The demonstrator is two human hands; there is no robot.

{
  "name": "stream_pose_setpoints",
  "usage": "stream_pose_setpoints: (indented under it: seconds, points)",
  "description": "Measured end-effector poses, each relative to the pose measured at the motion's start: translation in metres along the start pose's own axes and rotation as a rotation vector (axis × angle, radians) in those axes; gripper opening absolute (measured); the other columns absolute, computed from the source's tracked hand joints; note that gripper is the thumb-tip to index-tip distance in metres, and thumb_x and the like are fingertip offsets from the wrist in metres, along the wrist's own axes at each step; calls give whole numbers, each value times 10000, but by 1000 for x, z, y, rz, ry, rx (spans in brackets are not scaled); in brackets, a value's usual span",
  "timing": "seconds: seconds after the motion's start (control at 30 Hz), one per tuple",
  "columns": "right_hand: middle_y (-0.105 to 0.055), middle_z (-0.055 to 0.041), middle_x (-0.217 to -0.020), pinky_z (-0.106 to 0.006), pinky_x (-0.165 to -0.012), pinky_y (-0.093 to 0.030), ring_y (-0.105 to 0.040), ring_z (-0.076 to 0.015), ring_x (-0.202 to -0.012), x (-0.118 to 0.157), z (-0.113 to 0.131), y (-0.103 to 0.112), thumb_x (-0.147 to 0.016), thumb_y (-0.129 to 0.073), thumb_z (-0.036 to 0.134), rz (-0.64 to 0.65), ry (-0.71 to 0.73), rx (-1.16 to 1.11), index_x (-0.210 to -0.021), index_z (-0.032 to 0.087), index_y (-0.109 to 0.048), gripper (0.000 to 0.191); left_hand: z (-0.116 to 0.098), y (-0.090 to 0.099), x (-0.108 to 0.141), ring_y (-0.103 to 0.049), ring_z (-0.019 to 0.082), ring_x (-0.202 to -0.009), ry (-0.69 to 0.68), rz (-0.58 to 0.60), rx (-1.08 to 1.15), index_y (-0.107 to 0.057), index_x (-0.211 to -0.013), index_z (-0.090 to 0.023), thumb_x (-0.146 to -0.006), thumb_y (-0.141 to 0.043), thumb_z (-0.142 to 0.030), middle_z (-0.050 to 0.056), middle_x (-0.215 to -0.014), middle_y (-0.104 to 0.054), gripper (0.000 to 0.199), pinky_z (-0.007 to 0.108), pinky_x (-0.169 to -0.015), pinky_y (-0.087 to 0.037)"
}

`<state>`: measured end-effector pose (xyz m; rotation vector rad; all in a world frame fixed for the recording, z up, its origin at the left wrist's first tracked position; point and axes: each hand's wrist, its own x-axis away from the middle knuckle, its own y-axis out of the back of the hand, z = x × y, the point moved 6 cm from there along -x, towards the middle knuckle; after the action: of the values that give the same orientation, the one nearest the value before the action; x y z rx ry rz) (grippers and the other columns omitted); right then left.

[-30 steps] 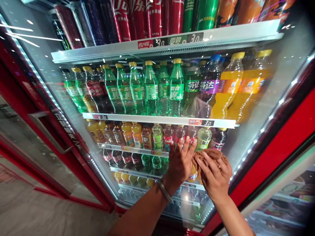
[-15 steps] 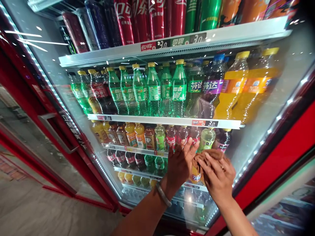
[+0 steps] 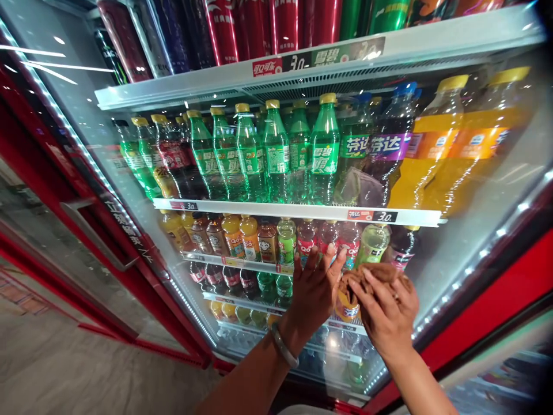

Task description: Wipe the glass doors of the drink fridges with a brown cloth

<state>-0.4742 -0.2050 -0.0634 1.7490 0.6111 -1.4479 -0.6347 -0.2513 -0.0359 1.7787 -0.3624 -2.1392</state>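
Slight rightward shift in view, since the earlier frame, of right hand (image 3: 391, 316) gripping bunched brown cloth (image 3: 380, 272) before lower bottles (image 3: 374, 243), with left hand (image 3: 317, 282) spread wide just beside, holding nothing visible. Apparently mid-process, without visible distinction between finished and remaining areas.

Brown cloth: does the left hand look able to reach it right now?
Probably yes. The left hand is close beside the brown cloth, fingers spread, with nothing visible blocking its left edge; the right hand covers part of the rest.
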Motion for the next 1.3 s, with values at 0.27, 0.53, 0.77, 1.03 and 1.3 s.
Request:
stream_pose_setpoints:
  seconds: [0.27, 0.53, 0.77, 1.03, 1.3]
  points:
    - [-612, -72, -1472, -623, -1148, -398, -501, -382, -1391, -28, -18, 19, -816, -793, 147, -242, -237, 128, -1434, 410, -618, 693, 15, 8, 4, -119, 204, -1644, -15, -18, 54, -386, -1611, -230, -1003, -570, -210, 20, -1635, -487, 635, 474, -1359, 69]
    - [-692, -13, -1300, -567, -1255, -321, -367, -266, -1479, 3, 33, -20, -905, -708, 158, 64, 69, -3, -1399, 422, -627, 565, 37, 4, 20, -80, 254, -1649, 3, 21, 48, -371, -1621, -255, -970, -593, -218, 21, -1710, -341, 690, 531, -1347, 71]
    - [-580, -42, -1522, -599, -1127, -434, -533, -379, -1351, -50, 17, 2, -795, -812, 132, -205, -191, 103, -1461, 435, -589, 765, 62, 14, 26, -76, 240, -1646, 49, 5, 34, -376, -1618, -269, -962, -626, -175, 25, -1681, -399, 709, 506, -1352, 72]
    - [-714, 8, -1328, -557, -1271, -320, -388, -251, -1500, -2, 82, -48, -921, -648, 116, 125, 55, -25, -1392, 428, -634, 566, 90, 23, 35, -125, 207, -1642, 0, 41, 32, -353, -1623, -275, -981, -560, -167, 20, -1677, -396, 683, 511, -1343, 78]
    - [-544, -43, -1558, -588, -1118, -449, -499, -378, -1382, -55, 71, -30, -764, -847, 113, -190, -147, 130, -1481, 428, -567, 832, 109, 29, 42, -40, 257, -1646, 89, -19, 80, -277, -1651, -233, -939, -607, -132, 36, -1741, -211, 791, 504, -1354, 12]
